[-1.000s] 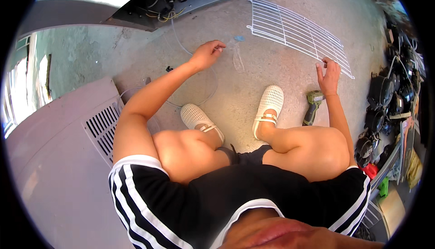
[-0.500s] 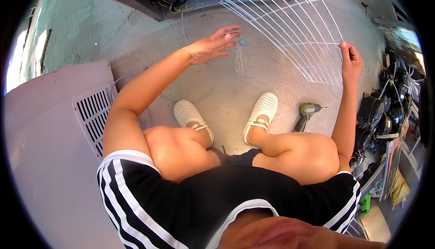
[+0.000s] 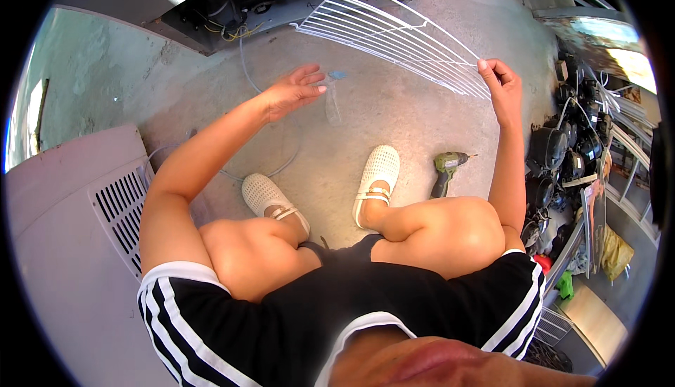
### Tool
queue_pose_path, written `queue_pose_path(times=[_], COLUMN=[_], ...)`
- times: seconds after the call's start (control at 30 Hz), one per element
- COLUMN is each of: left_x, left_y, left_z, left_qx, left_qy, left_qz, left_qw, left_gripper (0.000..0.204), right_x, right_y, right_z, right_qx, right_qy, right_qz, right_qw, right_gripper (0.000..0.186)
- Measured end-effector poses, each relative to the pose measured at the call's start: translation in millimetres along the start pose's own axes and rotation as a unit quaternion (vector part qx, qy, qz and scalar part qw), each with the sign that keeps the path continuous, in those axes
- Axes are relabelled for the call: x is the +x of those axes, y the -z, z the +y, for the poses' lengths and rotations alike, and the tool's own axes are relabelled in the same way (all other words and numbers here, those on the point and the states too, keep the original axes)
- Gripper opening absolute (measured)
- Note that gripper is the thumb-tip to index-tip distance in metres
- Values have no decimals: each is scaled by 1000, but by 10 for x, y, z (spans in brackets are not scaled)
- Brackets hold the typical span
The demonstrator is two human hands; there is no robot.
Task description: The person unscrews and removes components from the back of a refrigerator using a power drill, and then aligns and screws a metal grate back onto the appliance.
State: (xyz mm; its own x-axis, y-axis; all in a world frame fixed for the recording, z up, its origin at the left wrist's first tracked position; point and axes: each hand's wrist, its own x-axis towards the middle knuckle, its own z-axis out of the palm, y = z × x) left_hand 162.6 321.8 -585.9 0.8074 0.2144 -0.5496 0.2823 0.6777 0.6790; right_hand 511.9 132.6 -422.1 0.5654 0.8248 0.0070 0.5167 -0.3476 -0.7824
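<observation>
The right hand (image 3: 503, 93) at two o'clock already grasps the wire rack (image 3: 402, 49), not yet let go; the left hand (image 3: 290, 94), at eleven, is empty. The drill (image 3: 446, 166) lies untouched at three.

A green drill (image 3: 446, 162) lies on the concrete floor (image 3: 415, 119), while a pale panel (image 3: 56, 211) with a slotted vent (image 3: 118, 210) fills the left side, black rounded machine parts (image 3: 547, 149) crowd along the right, and near them are a yellowish bag (image 3: 616, 252), a green item (image 3: 564, 285) and a tan board (image 3: 595, 322).
</observation>
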Motion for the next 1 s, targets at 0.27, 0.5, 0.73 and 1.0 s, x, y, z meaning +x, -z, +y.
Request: queue_pose_path(times=[0.27,0.5,0.73,1.0], left_x=[151,40,152,119], left_y=[-236,9,-94,66], left_z=[-265,-411,-460,-508], left_qx=[-180,-242,-250,-222], left_qy=[30,18,60,36], left_qz=[-19,10,14,92], left_qw=[983,970,966,970], left_gripper=[89,72,57,40], right_x=[318,715,913,946], right_y=[-306,-772,-1158,-1455], right_z=[-612,-1093,-1095,-893], right_qx=[-36,-59,-109,-46], right_qy=[82,189,219,177], right_qz=[-85,-147,-77,-71], right_qw=[992,969,966,981], right_gripper=[26,32,32,35])
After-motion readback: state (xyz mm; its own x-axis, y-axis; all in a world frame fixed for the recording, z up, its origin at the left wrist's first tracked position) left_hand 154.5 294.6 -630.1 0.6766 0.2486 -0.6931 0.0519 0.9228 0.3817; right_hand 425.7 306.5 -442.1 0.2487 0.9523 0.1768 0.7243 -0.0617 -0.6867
